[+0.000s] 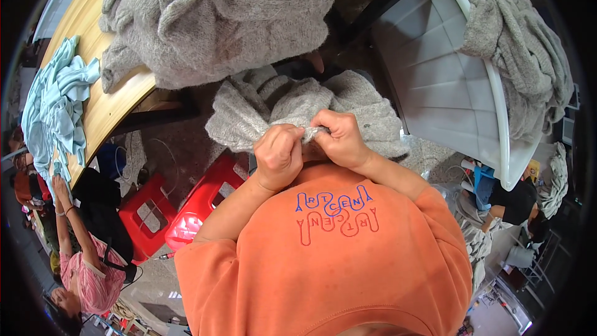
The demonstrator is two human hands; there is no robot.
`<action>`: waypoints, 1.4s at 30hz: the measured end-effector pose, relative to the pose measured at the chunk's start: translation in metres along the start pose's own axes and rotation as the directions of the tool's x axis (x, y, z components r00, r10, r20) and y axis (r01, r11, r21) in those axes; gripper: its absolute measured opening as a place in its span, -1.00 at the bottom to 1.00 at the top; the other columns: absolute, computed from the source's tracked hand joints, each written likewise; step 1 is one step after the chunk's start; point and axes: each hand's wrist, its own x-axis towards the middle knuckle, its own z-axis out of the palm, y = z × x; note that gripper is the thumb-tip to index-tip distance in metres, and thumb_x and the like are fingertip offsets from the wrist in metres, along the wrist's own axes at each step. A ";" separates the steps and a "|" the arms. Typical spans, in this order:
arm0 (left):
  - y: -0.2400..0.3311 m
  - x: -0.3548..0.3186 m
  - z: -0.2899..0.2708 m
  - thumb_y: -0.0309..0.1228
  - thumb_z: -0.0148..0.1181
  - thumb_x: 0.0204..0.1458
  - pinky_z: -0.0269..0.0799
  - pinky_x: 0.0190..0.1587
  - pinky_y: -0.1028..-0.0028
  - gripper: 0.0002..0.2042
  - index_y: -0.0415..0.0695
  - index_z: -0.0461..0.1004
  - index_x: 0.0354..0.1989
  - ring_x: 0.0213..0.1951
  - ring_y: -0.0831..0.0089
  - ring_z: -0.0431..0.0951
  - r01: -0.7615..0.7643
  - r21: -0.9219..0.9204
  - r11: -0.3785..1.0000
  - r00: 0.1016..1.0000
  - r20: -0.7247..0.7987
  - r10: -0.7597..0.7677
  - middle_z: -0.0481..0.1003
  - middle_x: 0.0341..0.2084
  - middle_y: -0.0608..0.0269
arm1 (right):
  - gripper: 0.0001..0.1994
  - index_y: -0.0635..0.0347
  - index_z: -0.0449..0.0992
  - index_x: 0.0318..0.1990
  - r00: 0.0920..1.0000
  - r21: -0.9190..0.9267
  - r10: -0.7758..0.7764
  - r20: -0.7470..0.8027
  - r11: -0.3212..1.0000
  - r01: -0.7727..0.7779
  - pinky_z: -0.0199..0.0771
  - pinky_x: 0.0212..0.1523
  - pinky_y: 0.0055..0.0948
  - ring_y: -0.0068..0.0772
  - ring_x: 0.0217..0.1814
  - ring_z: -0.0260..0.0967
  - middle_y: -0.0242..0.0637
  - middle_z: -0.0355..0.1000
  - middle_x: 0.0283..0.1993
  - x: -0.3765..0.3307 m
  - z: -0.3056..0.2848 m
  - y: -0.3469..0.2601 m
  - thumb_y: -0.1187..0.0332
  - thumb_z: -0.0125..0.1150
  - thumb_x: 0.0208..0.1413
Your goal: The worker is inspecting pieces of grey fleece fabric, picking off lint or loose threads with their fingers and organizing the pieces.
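Note:
A grey knitted garment (298, 102) lies bunched over my lap, its near edge pulled up towards my chest. My left hand (280, 154) pinches that edge with curled fingers. Close beside it, my right hand (340, 139) grips the same edge between thumb and fingers, leaving a short twisted bit of knit between the two hands. Whether anything small is also in my fingers I cannot make out. Ahead of me a big heap of grey knitwear (217, 18) covers the table and hangs over its edge.
The wooden table (118, 109) curves along the left, with light blue garments (59, 106) on it and a co-worker (93, 267) reaching to them. Red stools (186, 221) stand at my left. At right is a grey plastic bin (441, 81) with knitwear (516, 37) over its rim.

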 end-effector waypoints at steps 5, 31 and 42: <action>0.005 0.000 -0.004 -0.76 0.16 -0.31 0.42 -0.50 0.46 -0.80 -0.23 0.43 -0.46 -0.52 0.28 0.51 -0.020 -0.001 1.000 0.997 -0.073 0.020 0.48 -0.54 0.13 | -0.80 0.33 0.43 -0.36 0.984 -0.074 -0.179 -0.012 0.981 0.178 0.39 -0.43 -0.37 -0.14 -0.44 0.40 -0.14 0.41 -0.42 0.001 0.000 -0.005 0.66 0.02 -0.24; 0.011 0.008 -0.009 -0.76 0.19 -0.29 0.41 -0.52 0.48 -0.80 -0.23 0.42 -0.47 -0.52 0.29 0.51 0.002 -0.089 0.996 0.999 -0.041 -0.006 0.48 -0.54 0.12 | -0.81 0.29 0.42 -0.44 0.962 -0.251 -0.266 -0.065 0.937 0.242 0.32 -0.56 -0.28 -0.10 -0.52 0.33 -0.18 0.31 -0.52 -0.003 -0.001 -0.021 0.65 0.06 -0.33; -0.011 0.011 -0.017 -0.58 0.11 0.00 0.26 -0.60 0.63 -0.98 -0.27 0.44 -0.44 -0.62 0.65 0.36 0.631 -0.385 0.674 0.767 0.441 -0.466 0.45 -0.56 0.32 | -0.82 0.31 0.47 -0.33 0.958 0.162 0.000 0.288 0.986 -0.049 0.34 -0.50 -0.50 -0.47 -0.47 0.36 -0.27 0.38 -0.43 0.012 -0.023 0.006 0.62 0.04 -0.15</action>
